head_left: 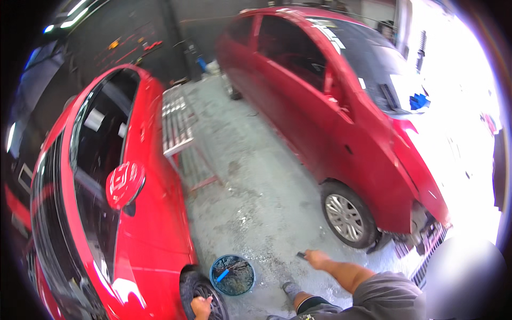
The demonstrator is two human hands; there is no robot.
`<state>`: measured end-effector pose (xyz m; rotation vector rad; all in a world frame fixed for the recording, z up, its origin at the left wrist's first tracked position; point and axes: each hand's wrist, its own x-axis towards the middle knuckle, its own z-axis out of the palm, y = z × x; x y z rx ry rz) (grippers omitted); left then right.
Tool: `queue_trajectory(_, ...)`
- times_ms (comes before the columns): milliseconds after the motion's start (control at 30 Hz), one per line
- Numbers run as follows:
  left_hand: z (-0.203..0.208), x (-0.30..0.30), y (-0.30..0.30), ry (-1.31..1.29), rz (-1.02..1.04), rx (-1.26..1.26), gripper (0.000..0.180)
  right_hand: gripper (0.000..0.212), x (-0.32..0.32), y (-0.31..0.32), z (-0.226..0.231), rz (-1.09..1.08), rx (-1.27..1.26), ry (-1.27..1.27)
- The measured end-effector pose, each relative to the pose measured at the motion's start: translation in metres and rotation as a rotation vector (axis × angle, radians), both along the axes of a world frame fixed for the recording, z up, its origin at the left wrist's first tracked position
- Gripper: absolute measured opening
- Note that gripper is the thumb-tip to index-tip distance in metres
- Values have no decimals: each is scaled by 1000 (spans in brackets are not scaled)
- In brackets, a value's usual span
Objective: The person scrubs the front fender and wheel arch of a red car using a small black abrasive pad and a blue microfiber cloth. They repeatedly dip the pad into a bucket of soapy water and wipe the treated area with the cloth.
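Note:
My right hand (318, 260) reaches out low over the wet floor, closed on a small dark flat block (302, 255) whose kind I cannot make out. At the lower edge, my left hand (201, 306) has its fingers curled beside the front wheel (213, 302) of the left red car (152, 234); what it holds, if anything, is hidden. Between the hands stands a blue-rimmed bucket (254, 277) of dark water. A tool with a blue handle (223, 276) and dark bristle-like end lies in it.
A second red car (298, 117), with a silver-spoked wheel (346, 217), stands on the right, its front end partly stripped. Beside the left car is a slatted metal bench (177, 120). Blue gloves or cloth (419, 101) rest by the windshield. The grey floor (256, 202) looks wet.

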<state>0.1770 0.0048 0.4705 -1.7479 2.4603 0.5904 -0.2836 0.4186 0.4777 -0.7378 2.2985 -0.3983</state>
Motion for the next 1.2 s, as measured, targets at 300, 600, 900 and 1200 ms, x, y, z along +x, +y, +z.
queue_trajectory(300,26,-38,-1,-61,-312,133,51,50,160,303,96,-966,241,75)
queue_trajectory(600,48,-140,73,96,-512,150,34,31,356,439,21,-1307,223,363)
queue_trajectory(900,21,-259,130,261,-371,335,28,32,-6,422,233,-1103,-702,904)
queue_trajectory(1200,52,-354,216,-113,-339,203,27,37,-537,488,377,-1121,-492,1082)
